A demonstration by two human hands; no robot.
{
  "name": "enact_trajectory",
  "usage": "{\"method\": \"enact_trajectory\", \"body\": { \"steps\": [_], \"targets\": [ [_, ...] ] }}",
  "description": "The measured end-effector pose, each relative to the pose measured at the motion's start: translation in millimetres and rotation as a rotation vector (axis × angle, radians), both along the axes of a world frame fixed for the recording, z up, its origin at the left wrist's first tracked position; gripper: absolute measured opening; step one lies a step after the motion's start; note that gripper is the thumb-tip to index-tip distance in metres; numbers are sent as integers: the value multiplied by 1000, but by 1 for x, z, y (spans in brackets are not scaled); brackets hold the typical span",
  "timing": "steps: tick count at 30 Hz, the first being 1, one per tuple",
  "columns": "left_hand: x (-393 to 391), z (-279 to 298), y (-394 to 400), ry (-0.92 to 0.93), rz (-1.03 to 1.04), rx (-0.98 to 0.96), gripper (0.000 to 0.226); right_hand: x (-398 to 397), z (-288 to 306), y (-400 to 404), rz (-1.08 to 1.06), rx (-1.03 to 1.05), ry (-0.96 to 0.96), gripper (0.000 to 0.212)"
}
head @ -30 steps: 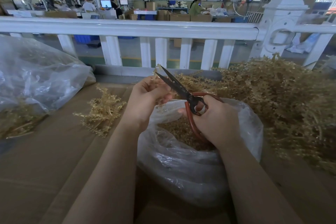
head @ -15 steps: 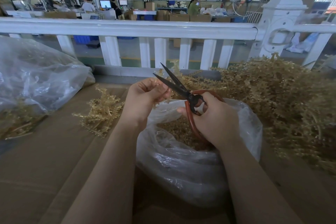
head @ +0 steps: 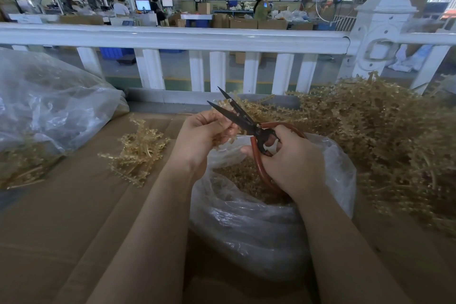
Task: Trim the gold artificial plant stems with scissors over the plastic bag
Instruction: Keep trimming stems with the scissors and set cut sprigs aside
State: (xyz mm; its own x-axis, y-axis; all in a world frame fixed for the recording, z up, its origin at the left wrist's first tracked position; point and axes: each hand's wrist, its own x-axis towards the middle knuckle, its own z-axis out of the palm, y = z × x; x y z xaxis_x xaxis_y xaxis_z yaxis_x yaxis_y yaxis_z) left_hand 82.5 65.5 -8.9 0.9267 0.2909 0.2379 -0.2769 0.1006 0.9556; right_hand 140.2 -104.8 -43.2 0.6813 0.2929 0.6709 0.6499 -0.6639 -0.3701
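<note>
Right grip holds open scissors, left pinches stem — cardboard tabletop, factory hall.

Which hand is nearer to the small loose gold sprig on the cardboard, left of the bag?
Left. The left hand is just right of the small gold sprig, holding a stem; the right hand grips the scissors farther right, over the plastic bag.

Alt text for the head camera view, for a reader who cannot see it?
Right hand holds open red-handled scissors at a gold stem gripped by the left hand, above a clear plastic bag of trimmings.
</note>
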Motion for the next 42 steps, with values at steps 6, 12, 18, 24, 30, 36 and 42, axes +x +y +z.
{"method": "enact_trajectory", "body": {
  "steps": [6, 12, 18, 24, 30, 36, 42],
  "targets": [
    [0, 0, -1, -20, -38, -8, 36, 0, -2, 0, 1, 22, -2, 61],
    [1, 0, 1, -6, -39, -8, 33, 1, -1, 0, 19, 34, 41, 61],
    [2, -1, 0, 53, 12, -38, 27, 3, -2, -1, 56, 41, 156, 60],
    [7, -3, 0, 153, 162, -176, 14, 4, -2, 0, 87, 12, 235, 39],
    [9, -5, 3, 128, 201, -374, 14, 7, -5, 0, 3, -12, 248, 47],
    [10, -8, -1, 201, 45, -274, 17, 7, -3, 2, 155, 379, 472, 47],
    [13, -8, -21, 217, -49, -230, 14, 7, 2, 4, 271, 493, 623, 31]
  ]
}}
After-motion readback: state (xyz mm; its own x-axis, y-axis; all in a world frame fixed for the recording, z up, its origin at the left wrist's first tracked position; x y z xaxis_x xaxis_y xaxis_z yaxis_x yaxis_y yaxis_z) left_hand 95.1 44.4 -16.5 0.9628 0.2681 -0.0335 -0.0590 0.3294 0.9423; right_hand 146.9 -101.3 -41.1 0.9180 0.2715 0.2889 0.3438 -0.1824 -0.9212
